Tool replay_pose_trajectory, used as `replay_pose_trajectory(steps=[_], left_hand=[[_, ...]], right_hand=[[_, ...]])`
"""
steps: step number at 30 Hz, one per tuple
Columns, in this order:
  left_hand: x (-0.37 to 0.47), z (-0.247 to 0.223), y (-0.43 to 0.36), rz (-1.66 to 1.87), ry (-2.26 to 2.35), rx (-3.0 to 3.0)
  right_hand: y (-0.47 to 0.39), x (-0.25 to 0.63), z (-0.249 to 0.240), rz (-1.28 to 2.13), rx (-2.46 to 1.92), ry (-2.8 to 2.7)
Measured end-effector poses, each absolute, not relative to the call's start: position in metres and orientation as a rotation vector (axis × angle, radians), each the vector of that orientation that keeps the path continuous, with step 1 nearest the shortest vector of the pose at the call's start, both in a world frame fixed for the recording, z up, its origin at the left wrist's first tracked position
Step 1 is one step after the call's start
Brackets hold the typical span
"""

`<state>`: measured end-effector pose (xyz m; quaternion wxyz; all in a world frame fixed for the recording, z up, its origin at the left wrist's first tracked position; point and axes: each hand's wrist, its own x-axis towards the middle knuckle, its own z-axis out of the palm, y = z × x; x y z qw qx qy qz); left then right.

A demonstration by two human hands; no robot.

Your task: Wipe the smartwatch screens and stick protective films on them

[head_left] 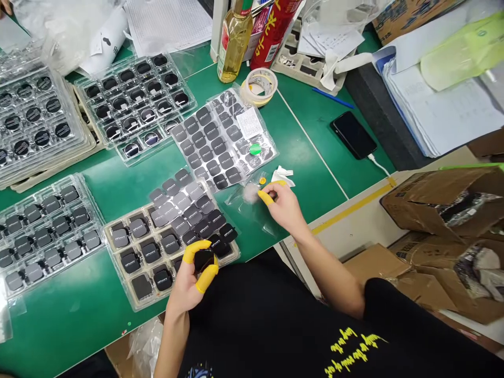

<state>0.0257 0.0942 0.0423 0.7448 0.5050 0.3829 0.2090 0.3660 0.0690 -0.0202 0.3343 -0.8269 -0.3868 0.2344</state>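
Observation:
My left hand (189, 286) wears yellow finger cots and grips a glossy black disc (204, 259) by its edge between thumb and index finger. Below it lies a plastic tray (114, 273) with dark rounded-square pieces in its pockets. Across the tray's far right part rests a sheet of dark printed stickers (191, 216). My right hand (281, 202), also in yellow finger cots, is closed in a pinch at the edge of a whitish round pad (251, 193). Clear film (238, 195) lies around that pad on the green table.
More sticker sheets (205, 142), tape rolls (262, 84) and a bottle (235, 47) stand farther back. Trays of round black discs (134, 100) and a tray of squarish pieces (47, 231) lie left. A phone (353, 135) and cardboard boxes (441, 210) are right.

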Motion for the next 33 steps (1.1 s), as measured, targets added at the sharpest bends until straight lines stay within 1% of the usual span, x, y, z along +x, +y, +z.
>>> replay_pose_trajectory(steps=[3, 6, 9, 16, 18, 21, 23, 27, 28, 30, 33], left_hand=[[0.019, 0.046, 0.095, 0.439, 0.835, 1.163], [0.013, 0.049, 0.093, 0.435, 0.845, 1.169], [0.008, 0.049, 0.092, 0.455, 0.866, 1.168], [0.006, 0.045, 0.103, 0.549, 0.860, 1.177], [0.009, 0.045, 0.107, 0.639, 0.822, 1.155], [0.015, 0.045, 0.111, 0.739, 0.757, 1.093], [0.018, 0.045, 0.114, 0.754, 0.766, 1.062], [0.020, 0.046, 0.115, 0.718, 0.796, 1.055], [0.019, 0.045, 0.115, 0.724, 0.814, 1.095], [0.016, 0.044, 0.113, 0.734, 0.840, 1.200], [0.011, 0.040, 0.109, 0.669, 0.809, 1.269]], right_hand=[[0.076, 0.363, -0.037, 0.455, -2.305, -0.982], [0.073, 0.370, -0.034, 0.331, -2.363, -1.002], [0.069, 0.394, -0.027, 0.208, -2.378, -1.021], [0.074, 0.442, -0.033, 0.067, -2.308, -1.114], [0.074, 0.439, -0.020, -0.023, -2.208, -1.120], [0.074, 0.409, 0.016, -0.081, -1.976, -1.172], [0.075, 0.372, 0.044, 0.012, -1.798, -1.308], [0.083, 0.287, 0.086, 0.380, -1.382, -1.721], [0.089, 0.270, 0.091, 0.470, -1.230, -1.805], [0.100, 0.247, 0.096, 0.547, -0.981, -1.959], [0.115, 0.234, 0.091, 0.489, -0.818, -2.143]])
